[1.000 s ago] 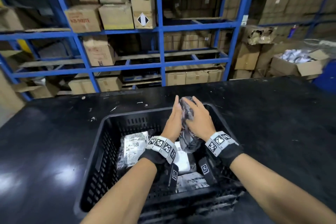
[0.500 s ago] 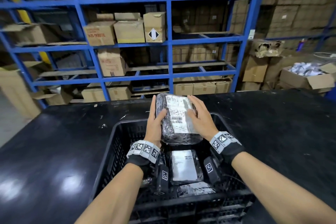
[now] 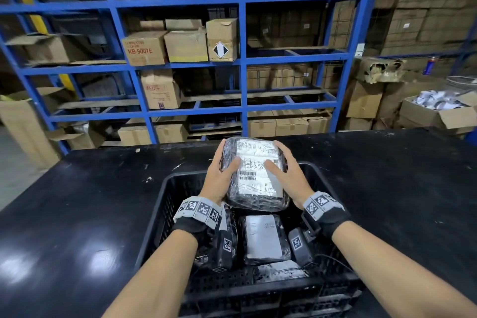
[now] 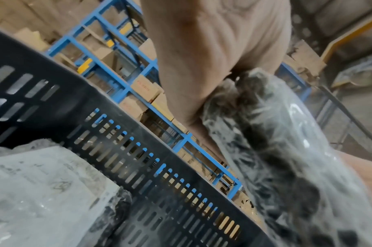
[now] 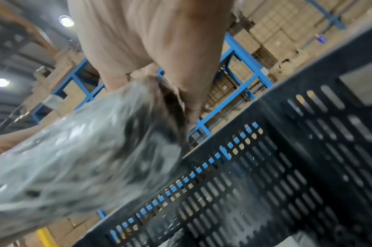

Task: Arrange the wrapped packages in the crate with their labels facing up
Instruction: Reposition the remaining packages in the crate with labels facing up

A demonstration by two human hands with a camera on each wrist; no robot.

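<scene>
Grip of both hands [image 3: 222,175] [image 3: 286,175] clasps label-up package [image 3: 255,178] above crate [image 3: 157,217].

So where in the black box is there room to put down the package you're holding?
Likeliest the far end of the crate, under the held package, though that hides the floor. The near half is crowded: a label-up package mid-crate, more beside and before it.

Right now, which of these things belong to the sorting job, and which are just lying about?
Part of the job:
- held package, label up, gripped by left hand and right hand
- crate
- package in crate, label up

Just lying about:
- blue shelving
- cardboard boxes
- black table
</scene>
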